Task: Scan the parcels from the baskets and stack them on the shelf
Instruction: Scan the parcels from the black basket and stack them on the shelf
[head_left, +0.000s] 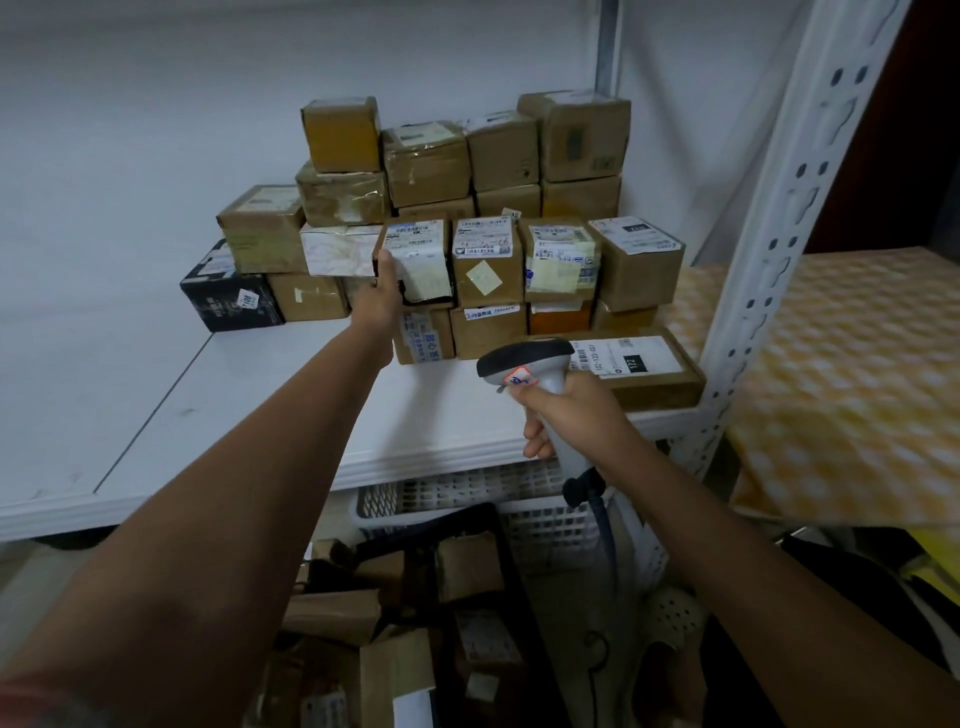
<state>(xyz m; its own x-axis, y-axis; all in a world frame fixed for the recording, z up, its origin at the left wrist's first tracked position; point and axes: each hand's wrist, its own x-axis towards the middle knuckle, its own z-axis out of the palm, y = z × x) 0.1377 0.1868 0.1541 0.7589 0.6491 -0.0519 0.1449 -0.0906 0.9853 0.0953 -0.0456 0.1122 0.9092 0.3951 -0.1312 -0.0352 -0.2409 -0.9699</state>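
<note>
Parcels stacked on a white shelf fill the upper centre of the frame, in rows of brown cardboard boxes rising toward the back wall. Left hand, at centre frame, reaches to the front row and grips a labelled parcel by its left side, thumb up along the edge; that parcel sits on a lower box, touching the neighbouring carton on its right. Right hand, right of centre, has its fingers curled round the handle of a grey barcode scanner, whose head points left and whose dark cable hangs down from the grip's base. Just behind the scanner, a flat, long box with a white label lies at the shelf's right edge. At the stack's left end stands a black box.

Below the shelf, at lower centre, a white lattice basket is partly hidden by the shelf edge, so its contents cannot be made out. In front of it, a dark-rimmed container holds a loose jumble of brown parcels, several tilted. A perforated white upright rises at right, beside a yellow-patterned surface.
</note>
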